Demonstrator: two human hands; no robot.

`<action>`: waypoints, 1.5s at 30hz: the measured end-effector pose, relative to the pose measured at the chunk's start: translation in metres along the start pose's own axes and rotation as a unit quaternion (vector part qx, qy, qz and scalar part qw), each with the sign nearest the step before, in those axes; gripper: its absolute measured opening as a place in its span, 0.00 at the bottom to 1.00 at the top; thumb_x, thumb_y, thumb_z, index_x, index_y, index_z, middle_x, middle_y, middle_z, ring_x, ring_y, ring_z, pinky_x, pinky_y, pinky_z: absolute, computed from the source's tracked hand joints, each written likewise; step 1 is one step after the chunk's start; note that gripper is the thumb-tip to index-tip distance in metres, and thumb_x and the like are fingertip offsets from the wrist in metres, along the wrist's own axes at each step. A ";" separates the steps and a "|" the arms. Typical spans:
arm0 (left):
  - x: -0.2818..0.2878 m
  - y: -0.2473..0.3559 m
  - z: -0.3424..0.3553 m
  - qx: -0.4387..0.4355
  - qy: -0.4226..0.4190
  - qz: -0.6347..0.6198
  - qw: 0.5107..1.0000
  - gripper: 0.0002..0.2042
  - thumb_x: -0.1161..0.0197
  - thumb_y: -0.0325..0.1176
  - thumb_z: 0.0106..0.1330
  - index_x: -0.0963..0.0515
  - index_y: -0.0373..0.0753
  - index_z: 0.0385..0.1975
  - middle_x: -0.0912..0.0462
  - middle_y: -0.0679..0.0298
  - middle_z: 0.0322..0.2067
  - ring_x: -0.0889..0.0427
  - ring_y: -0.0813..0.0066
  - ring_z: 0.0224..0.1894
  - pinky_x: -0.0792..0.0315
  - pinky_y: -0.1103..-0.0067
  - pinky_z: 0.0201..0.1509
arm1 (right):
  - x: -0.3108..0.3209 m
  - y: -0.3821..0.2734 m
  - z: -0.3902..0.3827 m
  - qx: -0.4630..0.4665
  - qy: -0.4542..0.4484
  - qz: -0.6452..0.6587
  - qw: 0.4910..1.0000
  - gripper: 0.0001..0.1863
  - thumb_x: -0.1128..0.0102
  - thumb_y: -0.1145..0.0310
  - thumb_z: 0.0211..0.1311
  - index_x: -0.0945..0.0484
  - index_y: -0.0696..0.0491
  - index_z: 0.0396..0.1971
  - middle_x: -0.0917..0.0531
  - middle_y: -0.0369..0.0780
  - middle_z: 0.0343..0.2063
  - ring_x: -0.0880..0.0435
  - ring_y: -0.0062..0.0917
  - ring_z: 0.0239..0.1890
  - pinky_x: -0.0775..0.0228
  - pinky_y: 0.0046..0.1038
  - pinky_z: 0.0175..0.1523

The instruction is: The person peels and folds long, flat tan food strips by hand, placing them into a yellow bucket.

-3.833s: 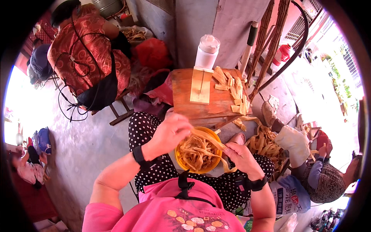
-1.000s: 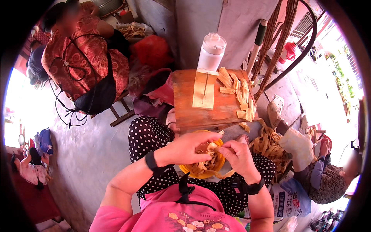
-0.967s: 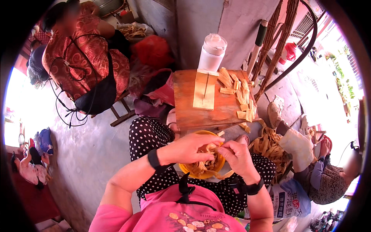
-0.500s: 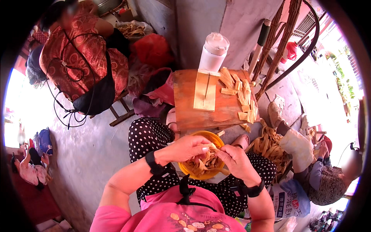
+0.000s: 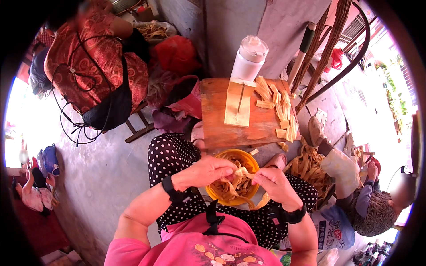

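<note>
A pale tan, pliable strip (image 5: pixel 242 172), looking folded or knotted in the middle, is stretched between my hands over a yellow bucket (image 5: pixel 254 160). My left hand (image 5: pixel 209 171) pinches its left side between thumb and fingers. The right side is pinched by my right hand (image 5: pixel 276 183), and a loose tan end (image 5: pixel 262 203) hangs below that hand over the bucket's rim. More tan strips (image 5: pixel 223 189) lie tangled inside the bucket, which sits between my knees.
Ahead, a wooden board (image 5: pixel 213 128) bears a slotted wood block (image 5: pixel 237 111), a white lidded container (image 5: pixel 249 60) and short tan pieces (image 5: pixel 284 106). A strip pile (image 5: pixel 308 164) lies right. People sit left and right. Poles (image 5: pixel 326 53) lean at the back right.
My right hand has moved slightly right, drawing the strip out between my hands. More of its pale middle shows, and the loose end now curves lower right. The view has shifted slightly.
</note>
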State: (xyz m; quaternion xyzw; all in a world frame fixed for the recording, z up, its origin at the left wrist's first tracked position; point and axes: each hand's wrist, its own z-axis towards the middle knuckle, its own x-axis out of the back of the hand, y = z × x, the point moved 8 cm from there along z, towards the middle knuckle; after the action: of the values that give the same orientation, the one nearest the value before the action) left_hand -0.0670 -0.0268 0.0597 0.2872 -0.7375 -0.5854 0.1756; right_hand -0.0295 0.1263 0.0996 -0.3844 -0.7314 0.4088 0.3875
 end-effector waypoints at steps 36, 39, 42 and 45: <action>0.145 0.022 0.129 0.004 0.177 0.003 0.984 0.08 0.45 0.34 0.65 0.26 0.37 0.34 0.22 0.69 0.25 0.25 0.85 0.23 0.32 0.88 0.26 | 0.099 0.026 0.180 0.081 0.156 -0.037 0.984 0.05 0.48 0.71 0.63 0.29 0.58 0.33 0.25 0.32 0.23 0.27 0.14 0.27 0.35 0.18 0.32; 0.166 0.010 0.115 0.051 0.218 0.034 0.974 0.08 0.45 0.34 0.65 0.25 0.37 0.35 0.21 0.69 0.25 0.25 0.86 0.22 0.33 0.89 0.25 | 0.112 0.034 0.159 0.069 0.230 -0.111 0.964 0.06 0.49 0.70 0.63 0.29 0.58 0.32 0.28 0.31 0.20 0.32 0.11 0.22 0.40 0.17 0.26; 0.136 0.013 0.104 0.074 0.136 -0.002 0.988 0.08 0.44 0.34 0.65 0.24 0.37 0.35 0.21 0.69 0.25 0.25 0.87 0.22 0.33 0.90 0.24 | 0.093 0.035 0.128 -0.024 0.185 0.243 0.952 0.08 0.49 0.68 0.65 0.28 0.57 0.33 0.34 0.27 0.19 0.41 0.09 0.19 0.48 0.14 0.22; 0.083 0.034 0.094 0.050 0.017 -0.082 0.995 0.08 0.44 0.35 0.66 0.24 0.38 0.37 0.21 0.70 0.25 0.25 0.88 0.23 0.34 0.91 0.24 | 0.043 -0.007 0.110 -0.048 0.070 0.190 0.978 0.09 0.47 0.66 0.64 0.27 0.57 0.32 0.33 0.26 0.20 0.42 0.08 0.18 0.50 0.13 0.21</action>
State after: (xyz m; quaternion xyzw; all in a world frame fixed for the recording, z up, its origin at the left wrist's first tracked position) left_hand -0.1945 -0.0028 0.0622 0.3654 -0.7366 -0.5553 0.1250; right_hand -0.1457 0.1284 0.0769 -0.5620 -0.6348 0.4116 0.3344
